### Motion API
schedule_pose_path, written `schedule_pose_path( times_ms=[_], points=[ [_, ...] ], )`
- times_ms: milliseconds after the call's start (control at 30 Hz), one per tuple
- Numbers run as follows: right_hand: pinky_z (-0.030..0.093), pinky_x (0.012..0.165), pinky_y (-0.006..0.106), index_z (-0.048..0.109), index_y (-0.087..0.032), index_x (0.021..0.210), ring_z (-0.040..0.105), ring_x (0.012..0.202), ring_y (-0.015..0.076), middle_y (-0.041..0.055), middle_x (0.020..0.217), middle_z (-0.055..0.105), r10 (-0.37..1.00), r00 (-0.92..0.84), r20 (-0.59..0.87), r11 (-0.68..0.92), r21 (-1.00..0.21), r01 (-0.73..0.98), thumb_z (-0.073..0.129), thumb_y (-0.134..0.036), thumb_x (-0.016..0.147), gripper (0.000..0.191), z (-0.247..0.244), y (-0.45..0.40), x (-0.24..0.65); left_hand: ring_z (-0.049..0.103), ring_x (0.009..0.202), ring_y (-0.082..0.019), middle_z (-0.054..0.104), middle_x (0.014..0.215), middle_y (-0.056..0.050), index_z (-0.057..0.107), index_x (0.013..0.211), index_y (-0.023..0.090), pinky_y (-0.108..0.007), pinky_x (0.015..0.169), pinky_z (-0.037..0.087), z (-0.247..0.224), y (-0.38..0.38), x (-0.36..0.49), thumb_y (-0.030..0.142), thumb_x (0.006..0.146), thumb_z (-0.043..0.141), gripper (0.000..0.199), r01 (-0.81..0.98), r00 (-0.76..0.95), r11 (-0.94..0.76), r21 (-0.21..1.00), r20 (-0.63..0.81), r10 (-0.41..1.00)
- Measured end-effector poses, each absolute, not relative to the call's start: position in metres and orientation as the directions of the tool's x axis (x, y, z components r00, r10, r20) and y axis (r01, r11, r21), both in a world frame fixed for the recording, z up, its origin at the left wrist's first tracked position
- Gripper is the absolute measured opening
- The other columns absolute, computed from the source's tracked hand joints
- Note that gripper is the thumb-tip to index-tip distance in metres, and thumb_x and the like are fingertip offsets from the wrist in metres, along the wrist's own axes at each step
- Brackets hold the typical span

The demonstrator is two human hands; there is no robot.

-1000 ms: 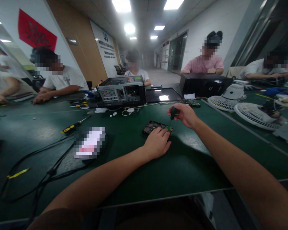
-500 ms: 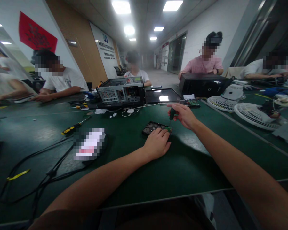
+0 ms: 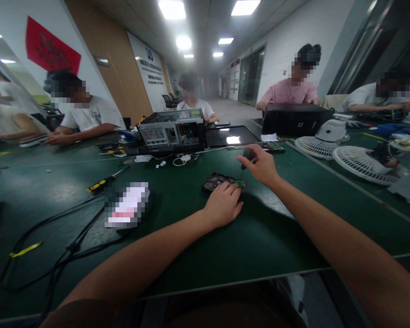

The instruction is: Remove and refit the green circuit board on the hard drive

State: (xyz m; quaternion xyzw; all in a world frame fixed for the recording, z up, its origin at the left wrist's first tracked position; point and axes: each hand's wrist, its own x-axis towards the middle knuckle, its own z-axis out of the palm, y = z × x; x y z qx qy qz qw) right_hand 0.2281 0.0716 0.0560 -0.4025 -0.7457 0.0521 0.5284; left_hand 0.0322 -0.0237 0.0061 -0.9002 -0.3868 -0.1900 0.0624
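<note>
A hard drive (image 3: 214, 181) with a green circuit board at its right end lies on the green table. My left hand (image 3: 223, 204) rests over its near right side, fingers bent and holding it against the tabletop. Above that end, my right hand (image 3: 261, 163) is closed around the dark green handle of a screwdriver (image 3: 245, 160). The screwdriver stands nearly upright, and its thin shaft reaches down to the circuit board. Whether the tip sits in a screw is too small to tell.
An opened computer case (image 3: 172, 132) and a flat dark panel (image 3: 230, 135) stand beyond the drive. A yellow-black screwdriver (image 3: 102, 183) and black cables (image 3: 73, 246) lie left. White fan parts (image 3: 362, 163) are at right. Across the table, a person in pink handles a black case (image 3: 295, 120).
My right fingers have curled further around the screwdriver handle, after being more outstretched. My left hand and the drive stay put. The black case across the table has shifted slightly right.
</note>
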Motion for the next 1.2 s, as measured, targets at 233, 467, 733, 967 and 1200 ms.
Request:
schedule_pose_path(
  times_ms=[233,467,733,967,1200],
  points=[
    [0.056,0.082,0.041,0.061,-0.020,0.134,0.066,0.078,0.0222,0.0127,0.120,0.071,0.540,-0.236,0.808,0.677,-0.250,0.693,0.062,-0.047,0.097,0.046,0.045,0.076,0.235,0.054,0.129,-0.033,0.061,0.144,-0.015,0.059,0.136,0.012,-0.048,0.109,0.048,0.006,-0.023,0.032,0.037,0.101,0.055,0.043,0.722,0.630,-0.691,0.028,0.384,0.675],
    [0.057,0.093,0.049,0.040,-0.017,0.158,0.069,0.102,0.0311,0.0171,0.141,0.064,0.518,-0.366,0.773,0.668,-0.099,0.737,0.049,-0.033,0.099,0.061,0.039,0.079,0.242,0.054,0.128,-0.032,0.061,0.144,-0.014,0.060,0.135,0.011,-0.047,0.109,0.048,0.006,-0.023,0.033,0.037,0.101,0.055,0.043,0.721,0.629,-0.692,0.024,0.394,0.670],
    [0.058,0.095,0.050,0.043,-0.014,0.153,0.070,0.103,0.0324,0.0184,0.129,0.069,0.417,-0.368,0.831,0.665,-0.003,0.747,0.053,-0.033,0.096,0.061,0.036,0.081,0.240,0.054,0.128,-0.032,0.062,0.143,-0.015,0.059,0.136,0.012,-0.047,0.109,0.048,0.006,-0.023,0.032,0.037,0.101,0.056,0.043,0.718,0.629,-0.695,0.032,0.396,0.668],
    [0.057,0.070,0.039,0.046,-0.019,0.142,0.068,0.073,0.0248,0.0079,0.094,0.071,0.481,-0.199,0.854,0.620,-0.171,0.765,0.062,-0.042,0.092,0.058,0.029,0.082,0.236,0.054,0.127,-0.032,0.062,0.143,-0.014,0.059,0.136,0.012,-0.048,0.108,0.049,0.006,-0.024,0.033,0.037,0.101,0.055,0.043,0.721,0.626,-0.692,0.031,0.397,0.671],
    [0.050,0.063,0.032,0.047,-0.021,0.131,0.063,0.065,0.0192,0.0014,0.082,0.065,0.486,-0.157,0.860,0.624,-0.215,0.751,0.065,-0.045,0.091,0.050,0.029,0.083,0.236,0.054,0.127,-0.032,0.062,0.142,-0.014,0.060,0.134,0.012,-0.048,0.108,0.048,0.007,-0.024,0.033,0.036,0.102,0.054,0.041,0.724,0.626,-0.690,0.023,0.399,0.670]
  ],
)
